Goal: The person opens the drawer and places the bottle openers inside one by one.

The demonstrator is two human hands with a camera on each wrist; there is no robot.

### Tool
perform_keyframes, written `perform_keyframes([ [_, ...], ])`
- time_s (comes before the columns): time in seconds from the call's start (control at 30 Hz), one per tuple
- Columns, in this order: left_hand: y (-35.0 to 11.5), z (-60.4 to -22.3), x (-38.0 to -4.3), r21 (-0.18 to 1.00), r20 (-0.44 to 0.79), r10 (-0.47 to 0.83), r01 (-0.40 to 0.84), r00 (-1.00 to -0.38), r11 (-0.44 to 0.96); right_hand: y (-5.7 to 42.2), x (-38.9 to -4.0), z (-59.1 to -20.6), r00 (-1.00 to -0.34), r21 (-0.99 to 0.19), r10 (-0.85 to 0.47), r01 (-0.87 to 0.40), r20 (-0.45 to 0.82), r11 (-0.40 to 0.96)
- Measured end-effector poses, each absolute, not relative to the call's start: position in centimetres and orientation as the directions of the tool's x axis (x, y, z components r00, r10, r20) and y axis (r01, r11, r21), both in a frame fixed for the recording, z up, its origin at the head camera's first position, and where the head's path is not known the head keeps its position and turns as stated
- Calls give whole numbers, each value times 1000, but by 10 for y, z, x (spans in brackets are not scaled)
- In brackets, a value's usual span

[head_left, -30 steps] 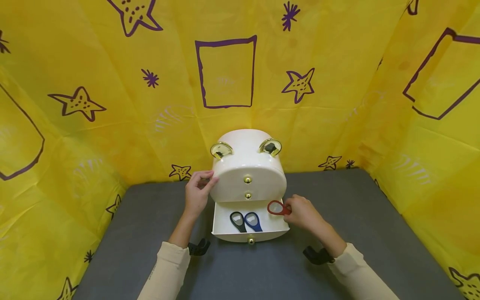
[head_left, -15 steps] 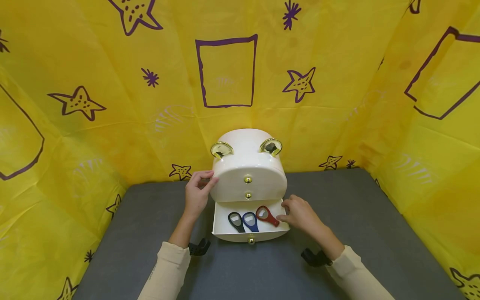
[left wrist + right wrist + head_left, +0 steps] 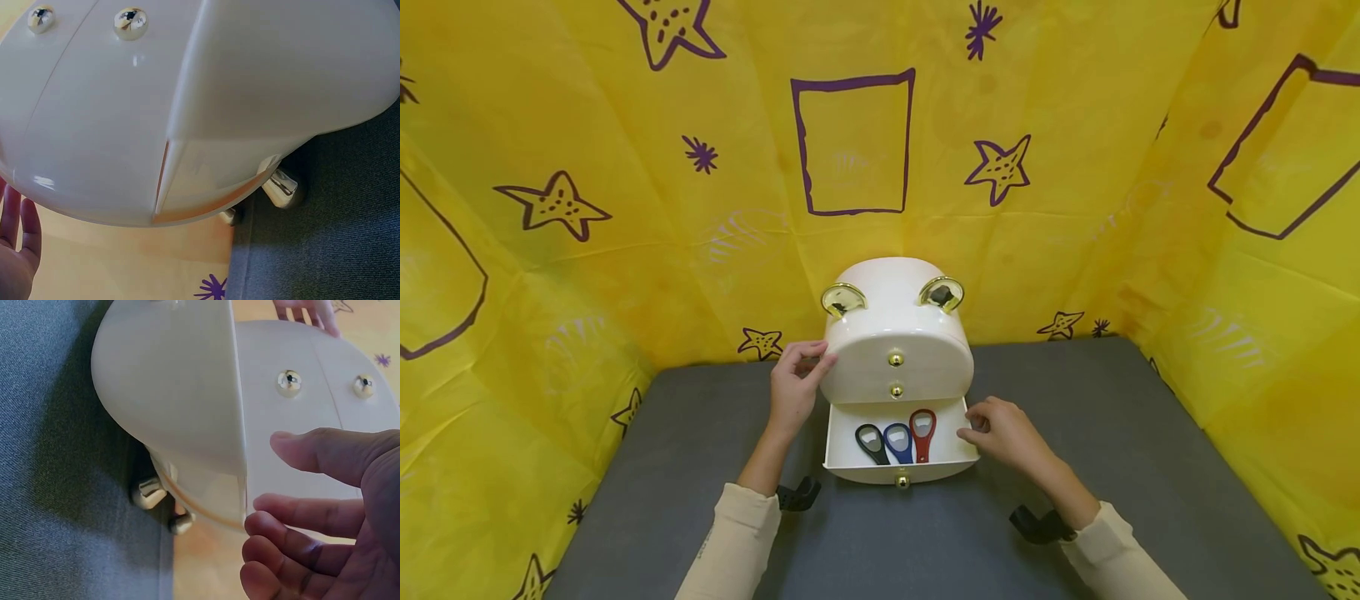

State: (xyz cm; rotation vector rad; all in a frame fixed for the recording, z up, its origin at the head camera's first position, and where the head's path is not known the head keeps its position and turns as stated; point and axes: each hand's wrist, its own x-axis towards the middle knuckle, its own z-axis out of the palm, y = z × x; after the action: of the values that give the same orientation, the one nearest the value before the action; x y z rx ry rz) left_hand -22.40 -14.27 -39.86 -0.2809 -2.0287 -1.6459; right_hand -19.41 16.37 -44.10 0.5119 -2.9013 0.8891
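A white rounded chest of drawers (image 3: 891, 304) stands on the grey table with its bottom drawer (image 3: 842, 450) pulled out. Inside that drawer lie a black bottle opener (image 3: 877, 455), a blue bottle opener (image 3: 901, 452) and a red bottle opener (image 3: 923, 448), side by side with heads toward the back. My left hand (image 3: 793, 387) rests its fingertips against the chest's left side. At the drawer's right edge hovers my right hand (image 3: 1011, 433), thumb and fingers apart, holding nothing; in the right wrist view its fingers (image 3: 300, 515) are loosely bent before the white front.
Gold knobs (image 3: 896, 360) sit on the upper drawer fronts, which are closed. Another gold knob (image 3: 902, 482) marks the open drawer's front. Two gold-rimmed ornaments (image 3: 942, 294) stick out on top. Behind the table rises a yellow cloth backdrop (image 3: 745, 275).
My right hand has let go of the red bottle opener inside the drawer and drawn back slightly right. The opener has swung to lie upright beside the blue one. My left hand has stayed put.
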Motion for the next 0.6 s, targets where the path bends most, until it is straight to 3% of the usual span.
perform_keyframes([
  [0.37,-143,-399,-223,853,505,-156,464,-849,240,170,-189,-446,-940,-589,-287,-339,184,733],
  [0.6,-143,-399,-224,852,509,-159,469,-846,234,177,-179,-452,-971,-711,-202,-230,126,664],
])
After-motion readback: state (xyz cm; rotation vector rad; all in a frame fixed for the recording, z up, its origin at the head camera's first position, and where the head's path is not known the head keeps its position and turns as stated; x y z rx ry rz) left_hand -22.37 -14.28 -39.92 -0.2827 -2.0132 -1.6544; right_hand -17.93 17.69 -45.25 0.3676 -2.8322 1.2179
